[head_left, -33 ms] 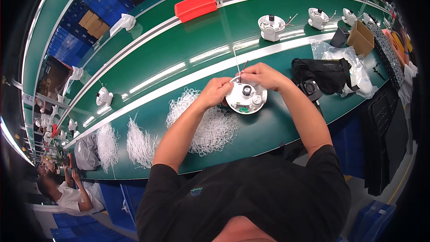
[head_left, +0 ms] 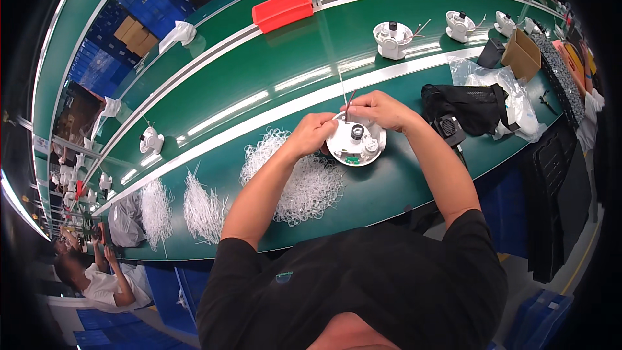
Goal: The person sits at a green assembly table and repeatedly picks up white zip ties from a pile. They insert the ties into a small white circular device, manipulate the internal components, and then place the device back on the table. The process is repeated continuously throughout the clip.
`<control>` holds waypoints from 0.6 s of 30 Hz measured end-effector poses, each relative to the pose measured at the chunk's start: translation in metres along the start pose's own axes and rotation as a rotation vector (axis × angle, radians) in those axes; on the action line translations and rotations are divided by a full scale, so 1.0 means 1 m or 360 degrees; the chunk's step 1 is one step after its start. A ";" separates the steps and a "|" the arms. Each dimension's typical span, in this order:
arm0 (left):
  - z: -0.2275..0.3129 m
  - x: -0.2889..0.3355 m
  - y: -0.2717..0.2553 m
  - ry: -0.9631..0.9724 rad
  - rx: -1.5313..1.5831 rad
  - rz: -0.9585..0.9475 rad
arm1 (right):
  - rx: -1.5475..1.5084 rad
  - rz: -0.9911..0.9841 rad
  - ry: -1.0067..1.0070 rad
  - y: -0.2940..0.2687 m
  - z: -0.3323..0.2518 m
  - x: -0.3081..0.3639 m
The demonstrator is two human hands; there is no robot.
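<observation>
A round white plastic housing [head_left: 338, 148], its inside facing up, is held in front of me over the bench. A black round part [head_left: 357, 131] stands in its middle, and a green circuit board [head_left: 352, 161] lies near its close rim. My left hand [head_left: 315, 133] is closed on the housing's left rim, thumb on top. At the far rim my right hand [head_left: 379, 109] pinches where dark red wires [head_left: 352, 97] and a thin white cable tie [head_left: 343, 86] come up; its fingertips hide the exact grip. Left of the housing lies a pile of looped white cable ties [head_left: 304, 188].
Straight white ties [head_left: 202, 210] lie farther left, by a grey bag [head_left: 126, 220]. Beyond the bench edge, the green conveyor [head_left: 259, 84] carries white housings [head_left: 393, 40] and a red tray [head_left: 283, 10]. At right are a black bag [head_left: 466, 109], clear plastic bags [head_left: 518, 107] and a cardboard box [head_left: 521, 55].
The housing and the wires at its far rim have shifted very slightly. Both hands keep their hold.
</observation>
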State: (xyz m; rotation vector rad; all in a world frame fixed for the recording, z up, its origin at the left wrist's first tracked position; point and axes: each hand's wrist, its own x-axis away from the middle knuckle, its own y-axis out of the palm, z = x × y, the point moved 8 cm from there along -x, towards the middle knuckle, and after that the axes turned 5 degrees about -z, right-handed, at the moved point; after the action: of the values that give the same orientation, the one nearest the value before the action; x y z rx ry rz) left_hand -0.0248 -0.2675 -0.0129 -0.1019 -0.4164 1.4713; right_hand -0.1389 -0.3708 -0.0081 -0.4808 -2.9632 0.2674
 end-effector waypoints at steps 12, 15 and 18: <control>-0.003 0.001 0.022 -0.0081 -0.0035 -0.0182 | -0.0516 0.0081 -0.0048 0.001 0.007 -0.003; -0.011 -0.001 0.023 -0.0083 0.0029 -0.0197 | -0.0501 0.0063 -0.0111 0.001 0.005 -0.003; -0.013 -0.002 0.023 -0.0137 0.0028 -0.0135 | -0.0407 0.0056 -0.0139 0.002 0.000 -0.001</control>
State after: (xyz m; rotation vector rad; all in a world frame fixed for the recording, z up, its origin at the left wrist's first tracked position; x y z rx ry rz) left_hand -0.0418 -0.2648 -0.0330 -0.0067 -0.4724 1.3990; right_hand -0.1374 -0.3695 -0.0083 -0.5631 -3.0917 -0.0922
